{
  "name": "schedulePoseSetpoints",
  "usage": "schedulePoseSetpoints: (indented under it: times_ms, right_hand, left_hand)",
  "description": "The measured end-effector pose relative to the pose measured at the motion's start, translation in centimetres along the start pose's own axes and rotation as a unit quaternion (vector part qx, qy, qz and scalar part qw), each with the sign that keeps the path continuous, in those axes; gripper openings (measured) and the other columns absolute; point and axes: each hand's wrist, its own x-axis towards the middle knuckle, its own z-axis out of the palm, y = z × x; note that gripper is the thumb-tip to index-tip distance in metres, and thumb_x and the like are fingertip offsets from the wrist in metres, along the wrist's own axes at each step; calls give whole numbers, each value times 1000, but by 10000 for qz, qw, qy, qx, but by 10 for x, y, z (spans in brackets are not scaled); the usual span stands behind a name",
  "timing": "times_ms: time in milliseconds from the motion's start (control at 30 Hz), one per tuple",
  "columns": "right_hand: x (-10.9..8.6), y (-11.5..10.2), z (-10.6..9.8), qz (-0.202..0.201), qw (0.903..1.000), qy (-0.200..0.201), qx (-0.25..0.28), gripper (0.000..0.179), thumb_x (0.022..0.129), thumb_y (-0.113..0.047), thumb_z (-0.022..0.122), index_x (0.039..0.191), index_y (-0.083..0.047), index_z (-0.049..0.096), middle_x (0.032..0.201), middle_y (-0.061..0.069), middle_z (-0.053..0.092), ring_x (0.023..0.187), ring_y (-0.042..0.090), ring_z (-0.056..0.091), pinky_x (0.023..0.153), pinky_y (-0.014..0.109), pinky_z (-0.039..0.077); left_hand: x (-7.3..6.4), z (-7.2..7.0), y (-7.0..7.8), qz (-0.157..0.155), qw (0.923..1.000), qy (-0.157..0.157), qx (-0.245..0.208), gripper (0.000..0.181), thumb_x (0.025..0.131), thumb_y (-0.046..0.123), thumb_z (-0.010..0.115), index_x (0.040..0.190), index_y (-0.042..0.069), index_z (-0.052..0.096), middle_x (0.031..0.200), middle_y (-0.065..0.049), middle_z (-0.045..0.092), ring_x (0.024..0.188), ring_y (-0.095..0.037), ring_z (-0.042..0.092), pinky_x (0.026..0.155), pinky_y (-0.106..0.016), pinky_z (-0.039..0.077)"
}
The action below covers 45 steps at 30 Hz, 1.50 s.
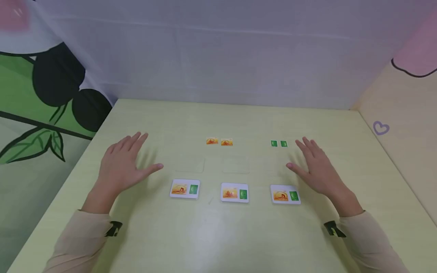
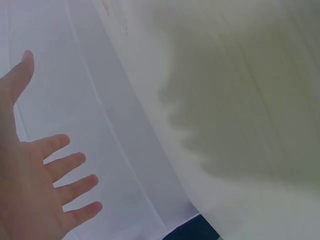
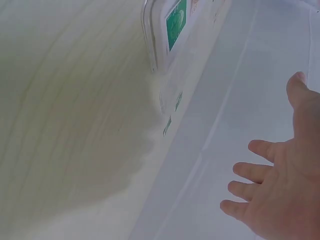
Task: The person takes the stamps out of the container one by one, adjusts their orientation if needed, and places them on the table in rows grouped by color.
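My left hand (image 1: pixel 121 167) hovers over the left side of the table, fingers straight and thumb spread, holding nothing. On the right, my right hand (image 1: pixel 317 168) is spread the same way and also holds nothing. Between them lies a row of white rounded cards: a left card (image 1: pixel 184 189), a middle card (image 1: pixel 234 192) and a right card (image 1: pixel 285 195), each bearing an orange picture and a green one. Farther back are two small orange stamp-like pieces (image 1: pixel 227 142) and two small green ones (image 1: pixel 274 143). The right wrist view shows the right card's green picture (image 3: pixel 176 24) close up.
Two faint, see-through rectangular outlines (image 1: pixel 235 165) lie behind the left and middle cards. The pale table (image 1: pixel 205 239) ends at a light cloth backdrop (image 1: pixel 218 64). A printed cloth (image 1: pixel 34 110) hangs at left; a panel with a heart drawing (image 1: pixel 381 128) stands at right.
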Motion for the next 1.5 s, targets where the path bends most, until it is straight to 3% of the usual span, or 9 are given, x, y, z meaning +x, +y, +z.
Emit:
schedulePoseSetpoints:
  times_ms: [267, 800, 1500]
  right_hand:
    - [7, -3, -1, 51, 9997, -248, 35, 80, 92, -52, 55, 153, -12, 22, 160, 19, 19, 147, 41, 15, 111, 65, 21]
    - [15, -17, 6, -98, 9964, -808, 248, 81, 91, -54, 56, 151, -10, 26, 159, 15, 25, 145, 39, 24, 114, 58, 24]
    - [25, -35, 13, -518, 9939, -972, 38, 80, 88, -57, 58, 149, -11, 33, 159, 10, 26, 147, 36, 24, 114, 55, 27]
  left_hand:
    - [1, 9, -2, 329, 9989, 332, -17, 91, 78, 65, 62, 146, 10, 37, 147, -19, 44, 133, -40, 39, 105, -58, 32]
    - [0, 11, -9, 799, 9963, 290, -146, 86, 76, 61, 67, 140, 10, 45, 141, -17, 50, 128, -39, 44, 104, -58, 33]
    - [1, 12, -8, 1541, 9874, 361, -48, 83, 74, 59, 71, 138, 11, 49, 136, -13, 55, 124, -34, 47, 101, -54, 34]
